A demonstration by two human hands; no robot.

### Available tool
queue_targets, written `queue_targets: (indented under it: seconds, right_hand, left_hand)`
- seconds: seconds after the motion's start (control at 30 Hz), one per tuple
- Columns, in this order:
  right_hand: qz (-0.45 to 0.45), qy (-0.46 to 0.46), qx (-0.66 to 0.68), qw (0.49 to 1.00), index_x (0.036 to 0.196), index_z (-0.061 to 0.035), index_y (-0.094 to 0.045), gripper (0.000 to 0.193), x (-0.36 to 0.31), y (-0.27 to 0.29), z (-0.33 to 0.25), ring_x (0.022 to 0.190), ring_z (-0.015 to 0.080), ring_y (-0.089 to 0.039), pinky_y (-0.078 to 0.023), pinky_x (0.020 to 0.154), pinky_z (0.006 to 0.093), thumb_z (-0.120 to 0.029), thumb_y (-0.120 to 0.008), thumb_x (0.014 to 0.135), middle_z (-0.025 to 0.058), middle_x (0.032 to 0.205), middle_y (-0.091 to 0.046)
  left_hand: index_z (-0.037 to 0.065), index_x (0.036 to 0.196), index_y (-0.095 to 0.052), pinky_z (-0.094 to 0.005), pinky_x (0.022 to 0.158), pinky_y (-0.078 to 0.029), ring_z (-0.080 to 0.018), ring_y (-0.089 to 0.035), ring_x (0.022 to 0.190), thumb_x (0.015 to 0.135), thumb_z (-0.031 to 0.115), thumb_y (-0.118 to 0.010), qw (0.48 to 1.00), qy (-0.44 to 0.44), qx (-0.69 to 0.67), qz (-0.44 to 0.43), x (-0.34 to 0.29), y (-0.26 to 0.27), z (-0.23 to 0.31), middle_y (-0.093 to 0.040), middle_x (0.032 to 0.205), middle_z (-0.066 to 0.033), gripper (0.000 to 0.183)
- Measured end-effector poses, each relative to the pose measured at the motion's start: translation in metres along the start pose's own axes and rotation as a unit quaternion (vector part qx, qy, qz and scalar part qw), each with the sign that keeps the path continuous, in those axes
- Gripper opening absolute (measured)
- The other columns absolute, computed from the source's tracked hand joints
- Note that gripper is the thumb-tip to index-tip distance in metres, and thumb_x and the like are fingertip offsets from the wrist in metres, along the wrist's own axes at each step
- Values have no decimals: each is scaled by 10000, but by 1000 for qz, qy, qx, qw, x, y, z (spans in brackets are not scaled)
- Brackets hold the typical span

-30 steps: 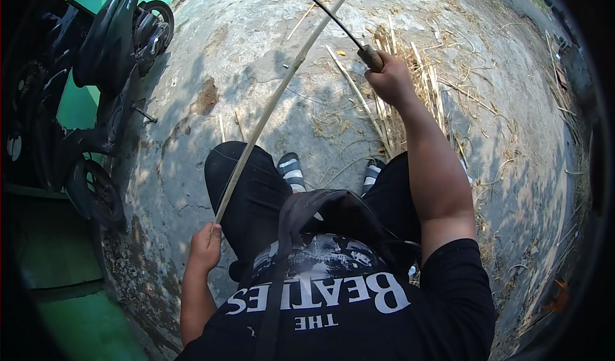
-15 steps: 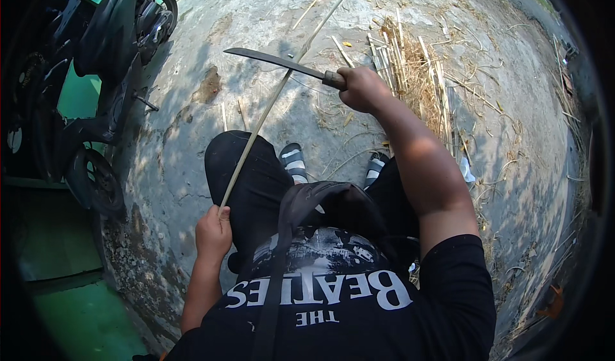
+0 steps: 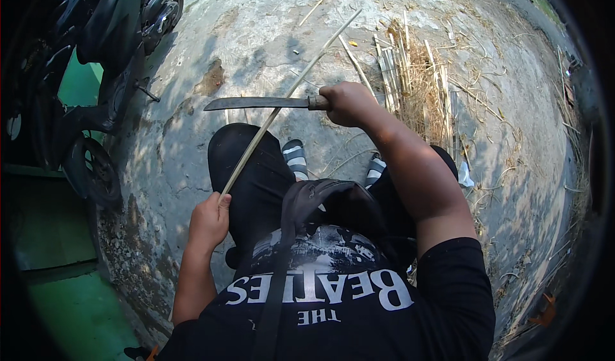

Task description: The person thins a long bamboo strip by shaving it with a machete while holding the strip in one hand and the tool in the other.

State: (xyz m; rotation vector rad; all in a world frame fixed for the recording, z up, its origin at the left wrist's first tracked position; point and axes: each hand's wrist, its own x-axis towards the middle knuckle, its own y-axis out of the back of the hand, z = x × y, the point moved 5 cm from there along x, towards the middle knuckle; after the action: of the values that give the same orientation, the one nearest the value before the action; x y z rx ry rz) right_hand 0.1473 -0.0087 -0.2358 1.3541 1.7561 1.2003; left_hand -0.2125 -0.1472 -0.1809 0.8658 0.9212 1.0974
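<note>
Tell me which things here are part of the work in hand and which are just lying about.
In use: long bamboo strip held in left hand; machete gripped in right hand.
Lying about: pile of split bamboo, parked motorbike, concrete ground.

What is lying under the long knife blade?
Under the dark long knife blade passes the thin pale bamboo stick, over grey concrete ground. Whether blade and stick touch cannot be told.

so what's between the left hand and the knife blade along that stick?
Head view: only the stick's bare shaft, running from the left hand over the dark trouser knee up to the blade, which the right hand holds across it.
</note>
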Motion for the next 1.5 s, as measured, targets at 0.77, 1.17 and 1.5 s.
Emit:
queue_targets:
  seconds: [0.77, 1.17, 1.5]
  right_hand:
    - [83, 63, -61, 993, 876, -139, -683, 76, -10, 9, -24, 752, 336, -716, -522, 689, 475, -187, -624, 866, 95, 771, -713]
    - [54, 71, -37, 995, 887, -137, -676, 63, -6, 13, -21, 760, 339, -717, -536, 712, 480, -162, -629, 853, 102, 767, -705]
    - [11, -12, -65, 998, 922, -113, -691, 105, -4, 20, 3, 818, 357, -722, -563, 736, 502, -141, -642, 833, 127, 846, -729]
  left_hand:
    - [-9, 984, -628, -452, 641, -493, -369, -664, 684, 1026, 440, -612, 990, 129, -39, -38, -47, 20, -35, -677, 736, -170, 451]
    - [-4, 875, -606, -490, 607, -453, -463, -617, 679, 1086, 378, -502, 996, 5, -88, 12, -28, -8, -4, -610, 707, -228, 449]
    - [7, 799, -526, -539, 601, -441, -500, -610, 697, 1087, 412, -482, 996, 42, 75, 39, -25, 0, 14, -605, 696, -248, 499]
